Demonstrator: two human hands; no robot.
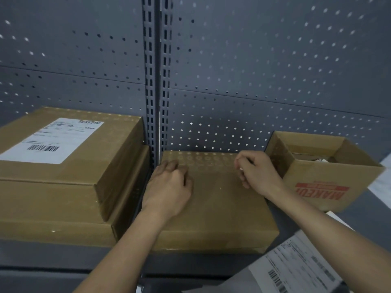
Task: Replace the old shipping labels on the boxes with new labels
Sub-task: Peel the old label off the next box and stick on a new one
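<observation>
A flat brown box [215, 210] lies on the shelf in front of me, and its top shows no label. My left hand [169, 185] rests on the box's far left part with its fingers bent loosely. My right hand [256, 172] hovers over the far right part with its fingers curled, pinching what looks like a small white scrap [241, 169]. At the lower right lies a sheet of printed shipping labels [300, 269] with barcodes. On the left, a white shipping label [53, 140] is stuck on the top box [105, 166] of a stack of two.
An open carton with red print [323, 187] stands at the right and holds some scraps. A grey pegboard wall [254, 81] with a slotted upright [155, 81] backs the shelf. The shelf's front edge [63, 265] runs below the boxes.
</observation>
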